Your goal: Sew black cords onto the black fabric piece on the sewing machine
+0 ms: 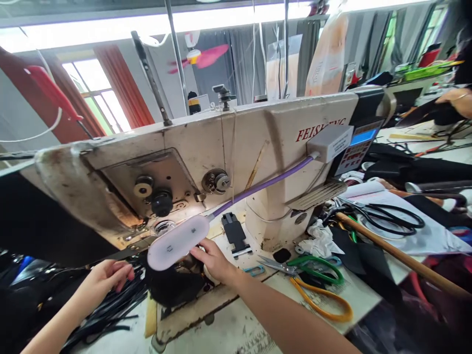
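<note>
My right hand [216,261] is at the lower right edge of a pale oval lamp head [179,242] on a purple flexible neck. Its thumb and forefinger are pinched together, but what lies between them is hidden. Just below is a black piece of material [175,285] on the bed of an industrial sewing machine [250,142]. My left hand [110,276] hovers to the left, fingers loosely bent and apart from the thumb, with nothing visible in it. The lamp hides the needle area.
Green-handled scissors [317,268] and orange-handled scissors [324,302] lie right of the machine bed. Beyond are black-handled shears [391,216], a wooden stick [398,253] and crumpled white tissue [319,238]. Black strips [110,312] pile up at left. Another person's hand [455,101] shows at far right.
</note>
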The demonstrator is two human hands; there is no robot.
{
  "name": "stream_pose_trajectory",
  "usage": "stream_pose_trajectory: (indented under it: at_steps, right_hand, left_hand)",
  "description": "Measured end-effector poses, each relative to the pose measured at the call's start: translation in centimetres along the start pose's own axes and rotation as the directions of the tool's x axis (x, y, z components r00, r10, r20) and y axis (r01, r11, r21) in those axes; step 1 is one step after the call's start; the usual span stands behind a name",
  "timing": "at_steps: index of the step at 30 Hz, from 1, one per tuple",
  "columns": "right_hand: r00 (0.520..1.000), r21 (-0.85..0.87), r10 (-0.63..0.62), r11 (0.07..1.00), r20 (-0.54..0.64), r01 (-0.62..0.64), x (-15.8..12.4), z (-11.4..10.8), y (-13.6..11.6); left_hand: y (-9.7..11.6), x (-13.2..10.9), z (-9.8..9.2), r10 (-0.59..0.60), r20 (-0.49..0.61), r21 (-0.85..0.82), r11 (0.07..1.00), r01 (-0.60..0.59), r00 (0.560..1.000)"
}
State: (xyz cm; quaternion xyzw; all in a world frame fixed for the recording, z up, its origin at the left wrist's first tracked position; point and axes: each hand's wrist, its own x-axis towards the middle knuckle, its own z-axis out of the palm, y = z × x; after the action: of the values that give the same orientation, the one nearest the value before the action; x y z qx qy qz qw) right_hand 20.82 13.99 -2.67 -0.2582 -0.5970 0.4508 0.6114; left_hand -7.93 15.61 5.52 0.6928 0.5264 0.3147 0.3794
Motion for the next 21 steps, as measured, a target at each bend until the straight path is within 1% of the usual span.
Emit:
stream_pose_trajectory:
  at_steps: [1, 3, 4, 6, 8, 10, 12, 14, 15, 17, 19, 21]
  right_hand:
    - [1.000, -0.002, -0.004, 1.000, -0.003, 0.004, 0.0, 0.0, 0.0]
    - [1.000, -0.001, -0.009, 1.000, -0.004, 0.009, 0.1, 0.1, 0.0]
    - [1.000, -0.001, -0.010, 1.000, -0.005, 0.010, 0.1, 0.2, 0.0]
    - [1.000, -0.006, -0.012, 1.000, -0.007, 0.012, 0.0, 0.2, 0.1]
    - [1.000, -0.016, -0.017, 1.000, -0.009, 0.017, 0.0, 0.2, 0.1]
    - [1.000, -0.033, -0.024, 0.999, -0.005, 0.024, -0.1, 0.1, 0.2]
    - [0.999, -0.055, -0.033, 0.998, 0.001, 0.033, -0.1, 0.0, 0.3]
    - [0.999, -0.082, -0.047, 0.996, -0.001, 0.046, -0.1, -0.1, 0.4]
    - [0.999, -0.098, -0.054, 0.994, -0.004, 0.054, -0.1, -0.1, 0.5]
    - [0.997, -0.137, -0.074, 0.988, -0.011, 0.072, -0.1, -0.1, 0.6]
    - [0.994, -0.191, -0.104, 0.977, -0.021, 0.098, -0.3, -0.1, 0.8]
    - [0.988, -0.252, -0.144, 0.960, -0.061, 0.124, -0.6, -0.1, 0.6]
  left_hand:
    - [0.0, -0.8, -0.1, -0.023, 0.022, -0.077, 0.997, 0.025, 0.999]
    - [0.3, -2.1, -0.1, -0.063, 0.101, -0.236, 0.968, 0.085, 0.993]
    - [0.6, -2.6, 0.0, -0.067, 0.142, -0.287, 0.952, 0.106, 0.988]
    - [1.3, -3.0, 0.4, -0.044, 0.184, -0.281, 0.955, 0.096, 0.982]
    - [2.0, -2.7, 1.0, 0.007, 0.139, -0.164, 0.986, 0.016, 0.990]
    - [2.6, -2.0, 1.5, 0.119, 0.043, 0.042, 0.992, -0.121, 0.992]
    - [3.4, -1.4, 2.1, 0.253, -0.021, 0.269, 0.933, -0.238, 0.967]
    - [4.1, -1.0, 2.8, 0.330, -0.005, 0.433, 0.852, -0.295, 0.944]
    - [4.5, -0.9, 3.1, 0.336, 0.019, 0.480, 0.823, -0.304, 0.942]
    - [4.9, -0.9, 3.8, 0.322, 0.062, 0.524, 0.795, -0.306, 0.945]
    - [5.1, -0.7, 4.3, 0.306, 0.078, 0.536, 0.790, -0.299, 0.949]
    - [5.0, -0.4, 4.6, 0.294, 0.071, 0.535, 0.795, -0.285, 0.953]
